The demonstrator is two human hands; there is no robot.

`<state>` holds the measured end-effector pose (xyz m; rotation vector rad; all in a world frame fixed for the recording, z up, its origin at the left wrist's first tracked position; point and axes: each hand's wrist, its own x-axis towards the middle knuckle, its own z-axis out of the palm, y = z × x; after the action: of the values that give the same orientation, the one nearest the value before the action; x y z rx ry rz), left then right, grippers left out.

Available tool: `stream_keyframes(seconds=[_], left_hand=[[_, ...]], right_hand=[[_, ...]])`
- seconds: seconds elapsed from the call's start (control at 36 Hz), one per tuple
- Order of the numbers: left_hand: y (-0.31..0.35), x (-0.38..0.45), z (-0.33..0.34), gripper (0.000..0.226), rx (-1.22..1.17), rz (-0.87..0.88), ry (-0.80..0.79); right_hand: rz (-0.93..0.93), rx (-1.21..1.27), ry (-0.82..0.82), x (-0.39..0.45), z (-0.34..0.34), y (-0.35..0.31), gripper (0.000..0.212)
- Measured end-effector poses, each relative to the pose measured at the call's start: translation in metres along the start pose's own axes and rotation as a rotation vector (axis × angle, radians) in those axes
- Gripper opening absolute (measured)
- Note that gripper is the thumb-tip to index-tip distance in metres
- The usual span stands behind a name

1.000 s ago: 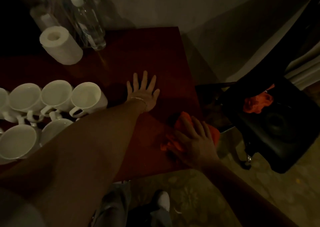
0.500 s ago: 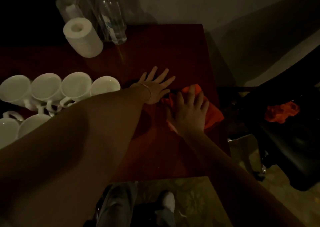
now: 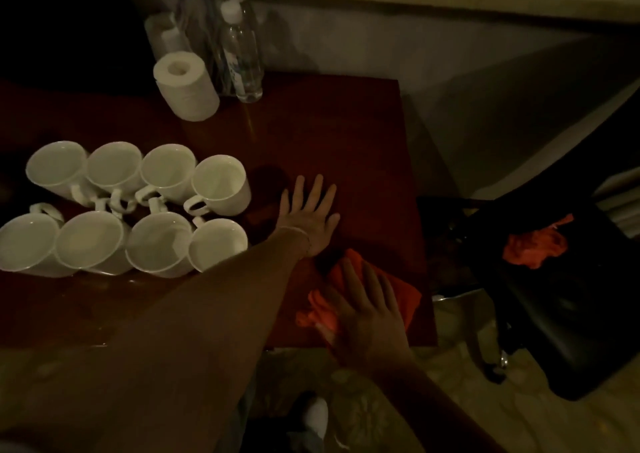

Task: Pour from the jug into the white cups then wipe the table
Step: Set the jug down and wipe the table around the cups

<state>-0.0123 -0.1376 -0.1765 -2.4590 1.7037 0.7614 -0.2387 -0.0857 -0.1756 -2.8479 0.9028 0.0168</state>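
Dark-red table (image 3: 329, 134), mid-wipe by the look of it. White cups (image 3: 218, 182) clustered left. Orange cloth (image 3: 391, 290) at near right corner, pressed under flat right hand (image 3: 370, 321). Left hand (image 3: 308, 217) splayed flat beside cups. Risk: leftward sweep knocking cups over. Jug unseen.

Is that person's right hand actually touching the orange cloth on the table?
Touching. The head view shows the right hand lying flat on the orange cloth, fingers spread over it, pressing it onto the table.

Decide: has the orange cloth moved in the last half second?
Yes: the orange cloth has slid toward the near edge of the table, under the right hand.
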Motion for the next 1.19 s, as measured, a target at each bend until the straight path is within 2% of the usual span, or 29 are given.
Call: stream_keyframes(seconds=[0.19,0.36,0.5,0.72,0.92,1.03,1.19], left_hand=[[0.009,-0.034,0.029,0.063,-0.042,-0.054,0.124],[0.015,-0.052,0.045,0.062,-0.04,-0.104,0.186],[0.015,-0.049,0.045,0.062,-0.045,-0.114,0.171],[0.018,-0.011,0.022,0.063,-0.117,-0.135,0.216],[0.013,0.049,-0.006,0.063,-0.108,-0.179,0.246],[0.022,0.064,-0.001,0.065,-0.108,-0.214,0.286],[0.022,0.066,0.003,0.059,-0.1,-0.236,0.379]], right_hand=[[0.249,0.021,0.041,-0.018,-0.008,0.037,0.068],[0.251,0.023,0.071,-0.008,-0.005,0.041,0.064],[0.197,0.036,0.11,0.008,-0.003,0.049,0.06],[0.255,0.022,0.139,0.117,-0.014,0.085,0.061],[0.279,0.02,0.083,0.223,-0.031,0.124,0.061],[0.257,0.013,0.03,0.278,-0.042,0.143,0.063],[0.263,0.03,0.054,0.327,-0.04,0.146,0.062]])
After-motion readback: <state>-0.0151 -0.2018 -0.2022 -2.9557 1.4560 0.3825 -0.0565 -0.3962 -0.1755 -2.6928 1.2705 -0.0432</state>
